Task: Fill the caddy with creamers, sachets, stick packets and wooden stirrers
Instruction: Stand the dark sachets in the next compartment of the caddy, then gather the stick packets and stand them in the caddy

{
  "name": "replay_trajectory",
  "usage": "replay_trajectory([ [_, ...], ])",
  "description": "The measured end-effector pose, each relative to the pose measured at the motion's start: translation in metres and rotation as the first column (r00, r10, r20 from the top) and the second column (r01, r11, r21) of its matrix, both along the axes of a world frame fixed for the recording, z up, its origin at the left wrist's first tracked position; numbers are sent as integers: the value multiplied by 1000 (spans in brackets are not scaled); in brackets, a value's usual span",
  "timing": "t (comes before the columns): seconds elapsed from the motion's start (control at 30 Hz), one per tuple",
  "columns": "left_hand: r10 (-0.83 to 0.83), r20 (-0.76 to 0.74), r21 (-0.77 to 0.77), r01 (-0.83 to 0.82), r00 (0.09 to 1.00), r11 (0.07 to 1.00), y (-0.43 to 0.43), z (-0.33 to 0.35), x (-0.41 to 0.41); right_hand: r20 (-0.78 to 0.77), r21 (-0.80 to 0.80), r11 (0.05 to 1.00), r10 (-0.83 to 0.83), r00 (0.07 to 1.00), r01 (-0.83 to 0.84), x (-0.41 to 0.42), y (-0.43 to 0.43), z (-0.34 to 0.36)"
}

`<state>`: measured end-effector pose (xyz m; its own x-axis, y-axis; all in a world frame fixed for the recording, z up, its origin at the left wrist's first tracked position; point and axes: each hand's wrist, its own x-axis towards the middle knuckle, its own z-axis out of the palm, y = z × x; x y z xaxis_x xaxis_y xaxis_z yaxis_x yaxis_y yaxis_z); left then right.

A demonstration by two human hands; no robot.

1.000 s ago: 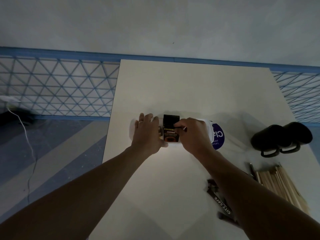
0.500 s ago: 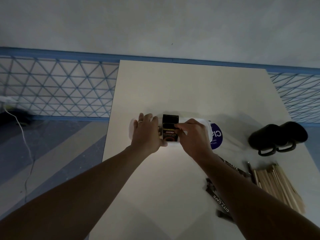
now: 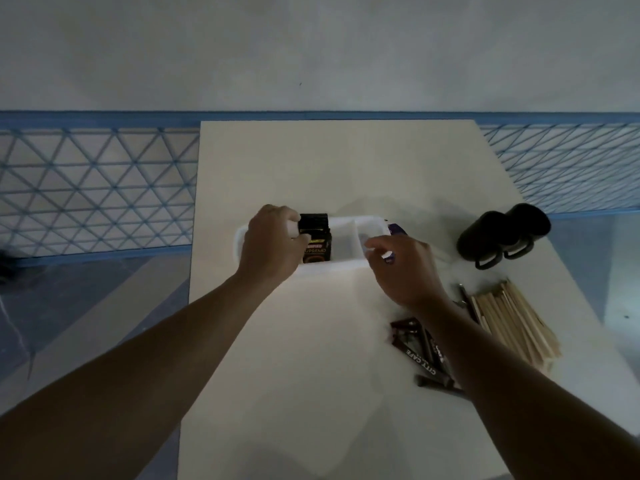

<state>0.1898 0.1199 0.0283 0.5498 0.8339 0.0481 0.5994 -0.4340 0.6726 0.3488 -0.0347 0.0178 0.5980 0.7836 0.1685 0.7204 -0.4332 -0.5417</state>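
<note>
While your left hand pinches the black coffee sachets upright in the left compartment of the white plastic caddy, they look light and slippery, so take them by the top seams; right hand fingers curled, can't tell around what

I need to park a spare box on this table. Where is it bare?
Bare: the far table beyond the caddy, and the near middle this side of it. Crowded: the right side, with mugs, stirrers and stick packets, and the caddy, where the left hand grips sachets.
</note>
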Motion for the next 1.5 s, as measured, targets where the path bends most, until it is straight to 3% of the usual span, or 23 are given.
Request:
replay_trajectory([
  [0.17, -61, 132, -50, 68, 989, 996, -33, 14, 10, -35, -38, 994, -100, 994, 99, -2, -48, 5],
  [0.37, -251, 91, -142, 262, 964, 954, -87, 1, 25, -41, -130, 968, -223, 974, 216, -1, -110, 0],
  [0.5, -311, -2, -221, 303, 950, 927, -124, -10, 33, -82, -189, 934, -323, 943, 303, 9, -149, -8],
  [0.8, -253, -206, -447, 139, 945, 884, -188, -45, 77, -125, -310, 918, -296, 947, 247, 33, -206, -39],
  [0.97, -137, -352, -440, -34, 926, 897, -208, -60, 102, -168, -364, 918, -232, 958, 158, 40, -214, -47],
  [1.1, -81, -383, -432, -101, 920, 896, -215, -69, 111, -139, -383, 920, -143, 980, 80, 38, -205, -53],
  [1.5, -72, -399, -370, -89, 914, 925, -219, -67, 123, -174, -482, 876, -78, 982, -16, 49, -189, -71],
])
